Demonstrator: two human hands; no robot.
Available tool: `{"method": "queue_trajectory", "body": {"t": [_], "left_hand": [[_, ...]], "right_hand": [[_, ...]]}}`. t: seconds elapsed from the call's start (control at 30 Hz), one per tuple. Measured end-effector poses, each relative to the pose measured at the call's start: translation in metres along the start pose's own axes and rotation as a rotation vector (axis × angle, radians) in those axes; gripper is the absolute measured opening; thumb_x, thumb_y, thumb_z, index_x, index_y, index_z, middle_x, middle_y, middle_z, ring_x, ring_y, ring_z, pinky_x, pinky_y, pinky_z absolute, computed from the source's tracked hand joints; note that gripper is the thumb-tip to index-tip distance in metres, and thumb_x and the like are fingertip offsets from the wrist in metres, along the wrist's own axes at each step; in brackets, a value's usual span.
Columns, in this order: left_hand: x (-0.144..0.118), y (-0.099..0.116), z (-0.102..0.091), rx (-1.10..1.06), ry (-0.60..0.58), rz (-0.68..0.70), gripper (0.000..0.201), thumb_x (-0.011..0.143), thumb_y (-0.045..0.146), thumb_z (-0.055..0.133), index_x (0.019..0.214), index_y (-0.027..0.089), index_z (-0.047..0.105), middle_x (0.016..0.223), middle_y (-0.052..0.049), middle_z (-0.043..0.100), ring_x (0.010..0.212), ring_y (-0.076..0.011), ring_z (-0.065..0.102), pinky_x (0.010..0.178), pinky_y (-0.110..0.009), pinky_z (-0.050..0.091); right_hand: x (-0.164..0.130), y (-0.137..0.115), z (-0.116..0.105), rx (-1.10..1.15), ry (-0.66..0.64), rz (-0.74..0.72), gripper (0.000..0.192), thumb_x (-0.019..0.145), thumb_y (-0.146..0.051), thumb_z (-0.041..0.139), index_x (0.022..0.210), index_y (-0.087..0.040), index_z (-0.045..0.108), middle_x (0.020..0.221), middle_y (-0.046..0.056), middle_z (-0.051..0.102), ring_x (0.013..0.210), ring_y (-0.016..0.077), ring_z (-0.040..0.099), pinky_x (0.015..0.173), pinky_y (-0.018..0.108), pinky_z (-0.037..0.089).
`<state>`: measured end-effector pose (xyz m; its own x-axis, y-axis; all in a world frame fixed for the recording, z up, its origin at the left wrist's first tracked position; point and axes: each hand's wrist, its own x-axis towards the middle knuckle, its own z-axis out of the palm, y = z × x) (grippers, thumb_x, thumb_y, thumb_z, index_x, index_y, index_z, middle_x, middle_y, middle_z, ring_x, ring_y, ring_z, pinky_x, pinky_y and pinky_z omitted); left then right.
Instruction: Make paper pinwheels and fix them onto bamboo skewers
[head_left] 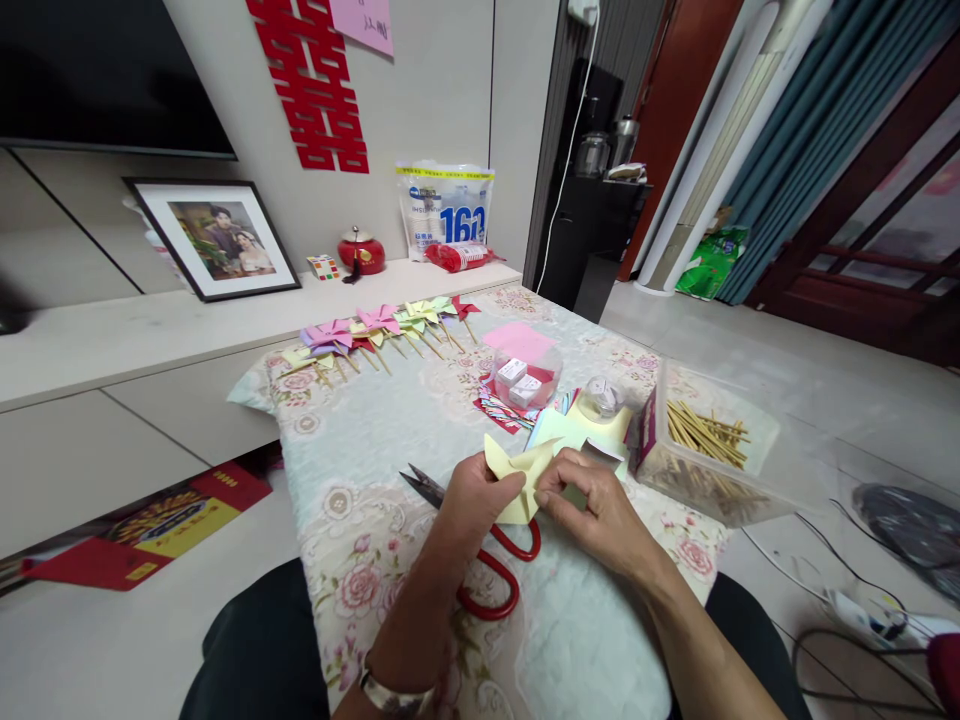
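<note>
Both my hands hold a pale yellow paper square [517, 480] with folded corners, just above the floral tablecloth [352, 470]. My left hand [472, 500] pinches its left side. My right hand [592, 500] pinches its right tip. Red-handled scissors [487, 570] lie shut on the cloth under my hands, blades pointing left. A row of finished paper pinwheels [375, 335] on sticks lies at the far end of the table.
A clear plastic box of wooden sticks [705, 440] stands to the right. Loose coloured papers [570, 425], a small round tub [604, 395] and a clear bowl with little white boxes [525, 375] sit beyond my hands. Cables [847, 600] trail on the floor at right.
</note>
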<state>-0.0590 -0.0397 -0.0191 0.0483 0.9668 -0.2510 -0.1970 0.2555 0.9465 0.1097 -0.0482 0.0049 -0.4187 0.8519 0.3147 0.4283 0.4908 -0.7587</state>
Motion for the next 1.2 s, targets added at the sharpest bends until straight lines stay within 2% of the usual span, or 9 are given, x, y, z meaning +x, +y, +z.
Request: {"method": "queue_trajectory", "body": {"t": [0.4, 0.83, 1.2], "left_hand": [[-0.001, -0.001, 0.0, -0.017, -0.029, -0.018, 0.025, 0.06, 0.023, 0.071, 0.081, 0.01, 0.069, 0.067, -0.001, 0.068, 0.056, -0.0132, 0.058, 0.053, -0.023, 0.045], [-0.001, -0.002, -0.001, -0.031, -0.03, -0.029, 0.022, 0.06, 0.023, 0.073, 0.078, 0.011, 0.069, 0.066, -0.001, 0.068, 0.056, -0.0145, 0.059, 0.054, -0.024, 0.046], [0.005, -0.011, -0.004, 0.016, -0.062, -0.022, 0.024, 0.061, 0.027, 0.073, 0.079, 0.011, 0.069, 0.069, -0.004, 0.07, 0.059, -0.017, 0.061, 0.055, -0.025, 0.046]], "right_hand": [[0.0, 0.005, 0.013, -0.021, 0.116, 0.175, 0.015, 0.081, -0.018, 0.053, 0.066, -0.019, 0.055, 0.068, 0.0, 0.053, 0.067, 0.0155, 0.051, 0.062, 0.027, 0.037], [0.0, 0.005, 0.018, -0.116, 0.186, 0.149, 0.014, 0.077, -0.014, 0.053, 0.063, -0.02, 0.054, 0.065, -0.001, 0.054, 0.063, 0.0149, 0.051, 0.058, 0.025, 0.036], [0.0, 0.004, 0.019, -0.135, 0.153, 0.155, 0.015, 0.078, -0.016, 0.05, 0.063, -0.019, 0.052, 0.066, 0.0, 0.053, 0.064, 0.0161, 0.051, 0.059, 0.027, 0.036]]}}
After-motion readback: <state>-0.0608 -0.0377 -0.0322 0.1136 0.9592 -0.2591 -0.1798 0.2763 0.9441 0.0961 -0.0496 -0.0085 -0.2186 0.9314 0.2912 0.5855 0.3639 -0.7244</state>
